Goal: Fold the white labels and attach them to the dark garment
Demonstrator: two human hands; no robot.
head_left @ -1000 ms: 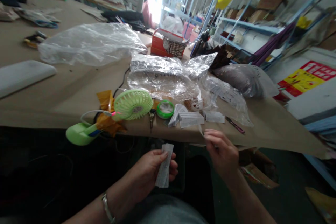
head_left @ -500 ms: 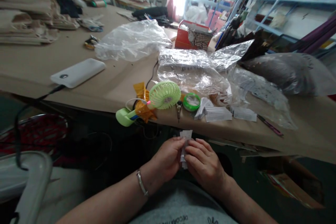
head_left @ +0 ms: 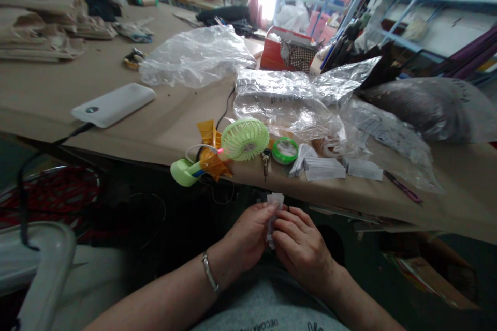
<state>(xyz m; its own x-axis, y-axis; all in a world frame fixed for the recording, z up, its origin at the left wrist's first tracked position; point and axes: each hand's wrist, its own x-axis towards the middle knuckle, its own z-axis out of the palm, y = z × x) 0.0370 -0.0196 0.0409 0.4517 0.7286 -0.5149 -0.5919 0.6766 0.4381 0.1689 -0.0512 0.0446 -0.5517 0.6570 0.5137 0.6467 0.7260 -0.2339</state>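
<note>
Just off the table's front edge, a small bundle of white paper strips (head_left: 275, 198) stands between my two hands. My left hand (head_left: 250, 232) is closed on it, thumb laid across the front. From the other side my right hand (head_left: 298, 238) grips it too, its fingers curled against the strips. Their lower end pokes out below the fingers, and the palms hide the rest. On the table edge beyond lie more white strips (head_left: 324, 169), a green round tub (head_left: 284, 150) with pale contents, and a small metal-tipped tool (head_left: 266, 164).
A green fan (head_left: 245, 139) is taped at the table edge. Clear plastic bags (head_left: 287, 106) cover the middle; a white power bank (head_left: 114, 105) with a black cable lies left. Pink-handled scissors or snips (head_left: 403, 186) rest at right. A red box (head_left: 287, 49) stands behind.
Both hands stay at nearly the same spot, with the fingers shifting slightly on the strips. The view has moved a little; the table things stay in place.
</note>
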